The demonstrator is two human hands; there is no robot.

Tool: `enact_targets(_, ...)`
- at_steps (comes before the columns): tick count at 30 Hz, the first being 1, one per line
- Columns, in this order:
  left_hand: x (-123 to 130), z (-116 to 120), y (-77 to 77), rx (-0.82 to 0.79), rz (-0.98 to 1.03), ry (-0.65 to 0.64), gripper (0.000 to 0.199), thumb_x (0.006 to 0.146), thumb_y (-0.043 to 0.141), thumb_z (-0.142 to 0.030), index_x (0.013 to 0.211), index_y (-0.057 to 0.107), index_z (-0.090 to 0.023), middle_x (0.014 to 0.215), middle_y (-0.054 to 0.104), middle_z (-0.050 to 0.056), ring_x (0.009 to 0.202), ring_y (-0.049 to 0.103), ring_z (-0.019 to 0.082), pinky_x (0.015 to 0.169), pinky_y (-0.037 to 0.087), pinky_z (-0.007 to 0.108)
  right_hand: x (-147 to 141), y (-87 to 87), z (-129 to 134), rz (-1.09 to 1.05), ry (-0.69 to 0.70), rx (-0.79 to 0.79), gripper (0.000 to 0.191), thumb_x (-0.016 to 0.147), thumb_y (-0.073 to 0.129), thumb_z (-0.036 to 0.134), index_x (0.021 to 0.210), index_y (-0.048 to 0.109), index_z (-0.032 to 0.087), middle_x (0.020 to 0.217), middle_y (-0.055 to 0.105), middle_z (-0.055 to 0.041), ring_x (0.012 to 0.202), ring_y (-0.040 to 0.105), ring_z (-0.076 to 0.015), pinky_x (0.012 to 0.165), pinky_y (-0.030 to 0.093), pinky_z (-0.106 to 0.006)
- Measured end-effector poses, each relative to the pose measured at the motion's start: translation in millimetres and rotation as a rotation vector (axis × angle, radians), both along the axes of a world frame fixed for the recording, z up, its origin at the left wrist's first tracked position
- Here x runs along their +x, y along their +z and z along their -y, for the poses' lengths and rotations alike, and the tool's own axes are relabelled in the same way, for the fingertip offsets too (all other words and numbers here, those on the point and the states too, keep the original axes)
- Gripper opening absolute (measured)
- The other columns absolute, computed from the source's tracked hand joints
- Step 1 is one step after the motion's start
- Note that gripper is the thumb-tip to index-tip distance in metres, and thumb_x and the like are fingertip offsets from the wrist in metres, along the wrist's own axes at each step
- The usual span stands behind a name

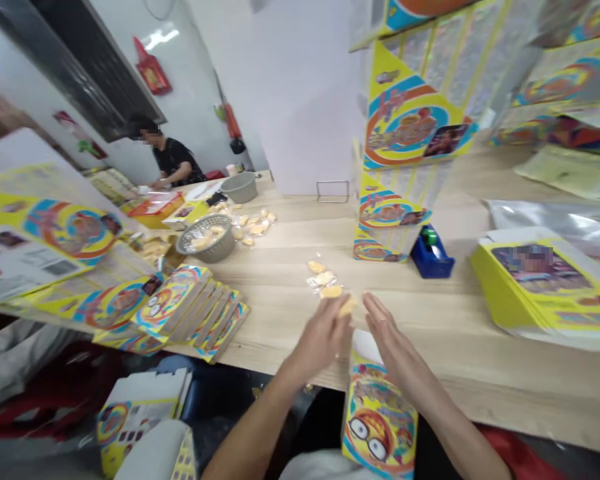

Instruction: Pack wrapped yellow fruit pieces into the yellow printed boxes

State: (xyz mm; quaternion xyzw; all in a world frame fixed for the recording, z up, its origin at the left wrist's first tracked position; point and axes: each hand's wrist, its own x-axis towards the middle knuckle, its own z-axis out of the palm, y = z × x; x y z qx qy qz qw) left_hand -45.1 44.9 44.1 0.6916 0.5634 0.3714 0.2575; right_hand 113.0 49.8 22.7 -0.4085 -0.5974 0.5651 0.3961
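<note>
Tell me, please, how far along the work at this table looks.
Partway, I'd judge. Boxes are already stacked at left, contents hidden. In hand: the left hand has its fingers at a wrapped snack; the open right hand is by an unclosed box. Apparently left: its white flap, three snacks lined up, and more in the basket.

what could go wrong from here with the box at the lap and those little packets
The box at the lap might tip, as neither hand grips it. The packet at the left hand's fingertips could drop. The slanting stack near the table's edge may slide if bumped.
</note>
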Motion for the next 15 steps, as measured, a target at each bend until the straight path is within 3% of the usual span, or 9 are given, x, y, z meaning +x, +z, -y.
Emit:
enact_targets(1,-24,-15,7.6,0.026,-0.071,0.099,0.034,0.090,0.037,-0.029,0.121,0.049,-0.019,0.113,0.058,0.011,0.108,0.053,0.022,0.093,0.042,0.036,2,-3.9,-3,0.063,-0.008,0.001,0.063,0.082,0.034,0.064,0.134,0.040,0.028,0.147,0.028,-0.0043,0.136,0.022,-0.0217,0.110,0.022,-0.042)
enact_targets(3,-80,-47,31.2,0.096,-0.249,0.474,0.033,0.089,0.037,-0.025,0.118,0.051,-0.016,0.111,0.059,0.014,0.109,0.052,0.023,0.096,0.038,0.038,7,-9.0,-8,0.138,0.012,-0.068,0.062,0.079,0.041,0.063,0.128,0.047,0.026,0.143,0.036,-0.0078,0.132,0.030,-0.0254,0.110,0.021,-0.045)
enact_targets(5,-133,-75,57.4,0.084,-0.402,0.867,0.045,0.087,0.044,-0.026,0.130,0.038,-0.016,0.129,0.048,0.015,0.124,0.040,0.026,0.103,0.030,0.041,11,-13.8,-11,0.182,0.054,-0.126,0.063,0.079,0.041,0.063,0.126,0.050,0.023,0.134,0.048,-0.0119,0.126,0.041,-0.0274,0.107,0.028,-0.046)
enact_targets(7,-167,-92,71.6,0.066,-0.424,1.057,0.064,0.082,0.052,-0.024,0.137,0.024,-0.007,0.142,0.028,0.024,0.134,0.021,0.035,0.105,0.019,0.052,12,-22.6,-12,0.208,0.046,-0.132,0.062,0.078,0.042,0.062,0.124,0.050,0.021,0.129,0.052,-0.0134,0.120,0.047,-0.0278,0.102,0.036,-0.044)
enact_targets(9,-172,-97,64.5,0.038,-0.451,1.026,0.063,0.083,0.049,-0.023,0.137,0.023,-0.004,0.145,0.020,0.026,0.135,0.013,0.037,0.105,0.015,0.055,10,-36.7,-15,0.252,-0.003,-0.035,0.057,0.079,0.044,0.057,0.120,0.053,0.020,0.128,0.053,-0.0140,0.119,0.048,-0.0276,0.100,0.039,-0.043)
enact_targets(10,-164,-95,52.8,0.012,-0.467,0.943,0.056,0.085,0.045,-0.023,0.135,0.028,-0.006,0.143,0.026,0.025,0.134,0.019,0.035,0.104,0.018,0.053,9,-44.8,-18,0.288,-0.027,0.040,0.052,0.079,0.044,0.054,0.117,0.055,0.019,0.127,0.054,-0.0143,0.119,0.049,-0.0275,0.100,0.039,-0.044)
enact_targets(13,-113,-72,-1.9,-0.121,-0.470,0.636,0.036,0.088,0.041,-0.030,0.117,0.052,-0.011,0.115,0.058,0.019,0.111,0.052,0.029,0.092,0.039,0.040,5,-64.6,-35,0.474,-0.024,0.254,0.041,0.084,0.039,0.041,0.110,0.058,0.016,0.117,0.059,-0.0162,0.112,0.054,-0.0270,0.097,0.042,-0.046)
enact_targets(15,-68,-48,-39.8,-0.194,-0.469,0.529,0.037,0.083,0.050,-0.040,0.105,0.060,-0.012,0.097,0.065,0.016,0.095,0.060,0.028,0.081,0.045,0.036,0,-68.4,-53,0.604,0.032,0.329,0.039,0.086,0.035,0.033,0.112,0.056,0.013,0.115,0.060,-0.0183,0.109,0.056,-0.0273,0.093,0.044,-0.046)
